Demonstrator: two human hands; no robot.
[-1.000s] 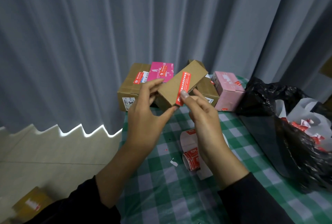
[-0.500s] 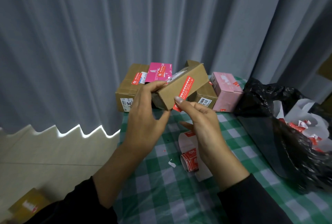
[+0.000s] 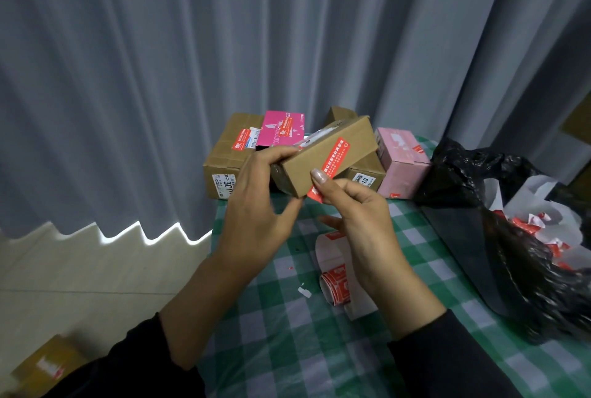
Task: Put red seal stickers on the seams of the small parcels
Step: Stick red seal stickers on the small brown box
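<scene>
My left hand grips one end of a small brown cardboard parcel, holding it in the air above the table. A red seal sticker runs across the parcel's side and wraps over its lower edge. My right hand presses the sticker's lower end at that edge with the thumb, fingers curled beneath. A roll of red seal stickers on white backing paper lies on the table below my hands.
The table has a green checked cloth. At its far end stand a larger brown box, a magenta box, a pink box and another brown box. A black bag with paper scraps fills the right side.
The parcel has been rolled so its stickered side faces me and has dropped slightly. My right thumb has slid down to the sticker's lower end at the bottom edge.
</scene>
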